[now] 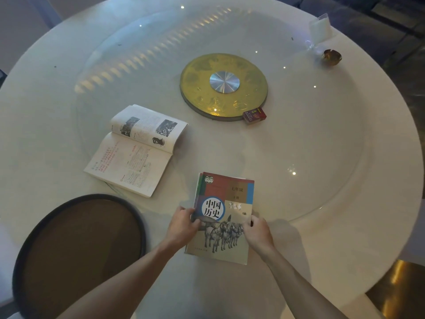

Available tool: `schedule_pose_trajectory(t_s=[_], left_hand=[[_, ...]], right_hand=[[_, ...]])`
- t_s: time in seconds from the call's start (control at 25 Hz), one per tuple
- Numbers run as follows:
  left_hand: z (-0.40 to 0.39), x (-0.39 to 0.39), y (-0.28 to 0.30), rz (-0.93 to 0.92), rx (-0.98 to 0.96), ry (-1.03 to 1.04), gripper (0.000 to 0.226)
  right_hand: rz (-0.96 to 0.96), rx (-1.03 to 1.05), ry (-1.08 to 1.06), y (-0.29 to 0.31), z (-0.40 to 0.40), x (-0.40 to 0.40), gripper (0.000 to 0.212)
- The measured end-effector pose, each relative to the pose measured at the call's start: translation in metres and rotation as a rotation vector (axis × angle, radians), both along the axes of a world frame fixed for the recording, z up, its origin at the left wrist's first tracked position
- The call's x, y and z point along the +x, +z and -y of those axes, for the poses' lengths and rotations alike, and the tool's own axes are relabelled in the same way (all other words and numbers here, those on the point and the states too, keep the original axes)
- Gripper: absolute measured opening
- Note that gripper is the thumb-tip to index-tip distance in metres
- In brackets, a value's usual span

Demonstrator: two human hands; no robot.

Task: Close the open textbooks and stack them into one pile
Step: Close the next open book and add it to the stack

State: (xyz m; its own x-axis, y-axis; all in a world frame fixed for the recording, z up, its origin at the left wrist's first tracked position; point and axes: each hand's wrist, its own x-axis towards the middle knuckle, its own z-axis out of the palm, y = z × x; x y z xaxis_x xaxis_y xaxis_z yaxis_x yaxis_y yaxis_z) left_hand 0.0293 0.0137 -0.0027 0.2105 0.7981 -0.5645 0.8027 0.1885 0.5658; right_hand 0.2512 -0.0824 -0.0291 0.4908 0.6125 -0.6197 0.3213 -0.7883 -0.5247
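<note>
Left hand (184, 223) and right hand (257, 229) pinch the closed history textbook (222, 217) at its side edges; light, floppy, glossy-covered, likely slippery.

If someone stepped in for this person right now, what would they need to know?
Left hand: gripping the left edge of the closed history textbook.
Right hand: gripping its right edge.
That book lies on top of at least one other closed book, whose edges peek out along the left side, near the front of the white table.
Done: a small pile of closed books has been started.
Left: the open textbook lies further back to the left, pages up. Close it and put it on the pile.
</note>
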Motion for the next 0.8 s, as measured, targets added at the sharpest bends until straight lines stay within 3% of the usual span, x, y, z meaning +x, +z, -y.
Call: schedule_pose_trajectory(t_s=[0.32,0.48,0.8], left_hand=[[0.011,0.003,-0.004,0.095,-0.046,0.118,0.036],[0.013,0.008,-0.005,0.168,-0.128,0.257,0.034],[-0.007,0.021,0.012,0.258,-0.241,0.376,0.019]], right_hand=[[-0.190,0.033,-0.148,0.017,-0.003,-0.001,0.022],[-0.104,0.063,-0.320,0.005,0.000,-0.004,0.026],[0.014,0.003,-0.315,0.004,-0.020,0.001,0.028]])
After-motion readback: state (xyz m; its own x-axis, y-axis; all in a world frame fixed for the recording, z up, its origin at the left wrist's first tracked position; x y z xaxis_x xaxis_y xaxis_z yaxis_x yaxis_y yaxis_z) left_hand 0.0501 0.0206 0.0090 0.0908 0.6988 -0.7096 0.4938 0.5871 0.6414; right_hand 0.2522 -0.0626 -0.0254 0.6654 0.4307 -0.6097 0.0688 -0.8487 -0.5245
